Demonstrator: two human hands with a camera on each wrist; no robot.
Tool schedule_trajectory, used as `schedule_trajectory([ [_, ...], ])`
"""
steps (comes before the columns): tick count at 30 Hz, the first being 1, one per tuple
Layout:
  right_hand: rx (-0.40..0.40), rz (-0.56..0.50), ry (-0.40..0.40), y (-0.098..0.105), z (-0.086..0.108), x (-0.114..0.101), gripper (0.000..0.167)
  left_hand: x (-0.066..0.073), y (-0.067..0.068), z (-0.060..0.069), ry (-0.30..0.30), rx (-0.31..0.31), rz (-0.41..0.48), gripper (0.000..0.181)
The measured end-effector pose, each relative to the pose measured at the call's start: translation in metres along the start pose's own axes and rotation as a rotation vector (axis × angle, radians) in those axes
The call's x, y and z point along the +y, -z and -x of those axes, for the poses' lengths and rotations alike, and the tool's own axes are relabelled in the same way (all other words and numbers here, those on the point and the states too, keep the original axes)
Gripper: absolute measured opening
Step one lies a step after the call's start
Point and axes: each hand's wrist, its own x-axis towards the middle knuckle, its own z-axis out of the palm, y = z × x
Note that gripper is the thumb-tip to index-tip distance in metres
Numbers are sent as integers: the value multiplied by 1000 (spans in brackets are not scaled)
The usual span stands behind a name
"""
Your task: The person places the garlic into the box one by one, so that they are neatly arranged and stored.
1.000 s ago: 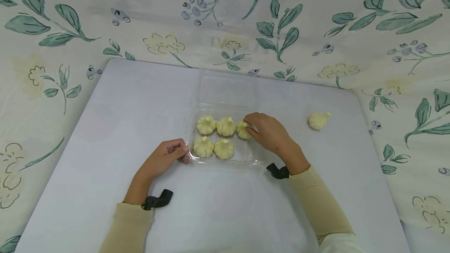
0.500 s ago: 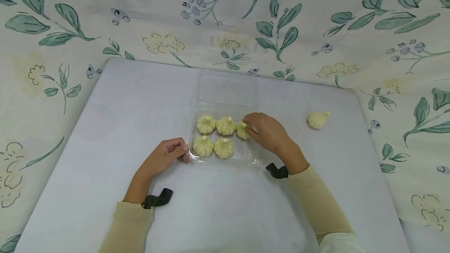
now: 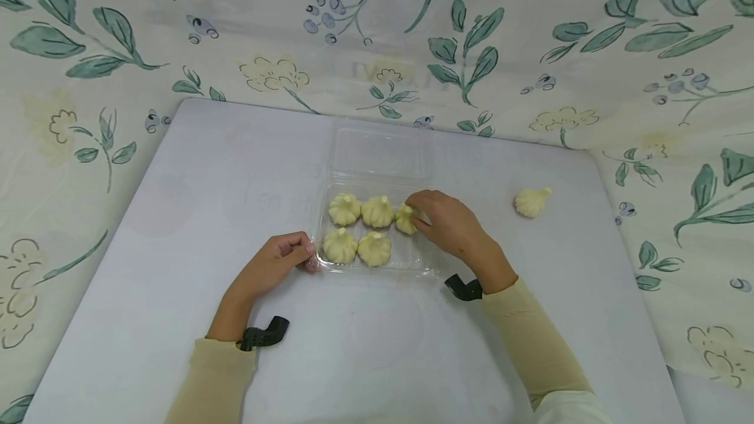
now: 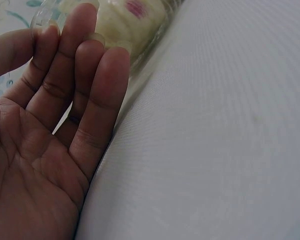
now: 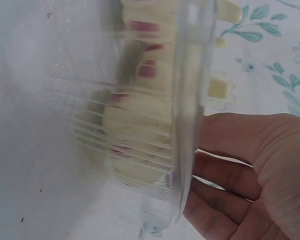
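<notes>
A clear plastic clamshell box (image 3: 412, 260) lies on the table with its lid folded back. Several pale garlic bulbs sit inside in two rows, the front-left garlic bulb (image 3: 340, 246) among them. My right hand (image 3: 453, 224) reaches over the box's right wall and grips the garlic bulb (image 3: 404, 220) at the right end of the back row, covering part of it. With thumb and fingertip, my left hand (image 3: 277, 264) pinches the box's left rim; the left wrist view shows the other fingers (image 4: 102, 85) loosely bent against its side. Purple marks show on the bulbs through the wall in the right wrist view.
One loose garlic bulb (image 3: 533, 202) lies on the white table (image 3: 377, 345) to the right of the box. The transparent lid (image 3: 381, 152) extends toward the table's back edge. Leaf-patterned cloth (image 3: 353, 31) hangs behind and beside the table.
Almost nothing differs. Both hands keep their places on the box and the garlic bulb; the whole view shifts very slightly.
</notes>
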Motion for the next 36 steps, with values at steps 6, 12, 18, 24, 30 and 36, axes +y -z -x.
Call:
schedule_trajectory([
  [6,7,-3,-12,7,4,-2,36,-2,1,-1,-2,-4,-3,25],
  [12,24,-15,-35,16,9,0,40,-3,1,-1,-1,3,-10,26],
  [18,64,-23,-54,25,18,10,43,0,1,0,7,6,-11,26],
  [24,121,-26,-65,35,30,21,43,-1,1,-1,-2,3,-13,26],
  [30,165,-29,-88,44,42,27,44,-4,2,-1,-6,-1,-9,25],
  [36,182,-12,-141,56,54,32,44,-4,2,-2,-11,-7,-13,26],
])
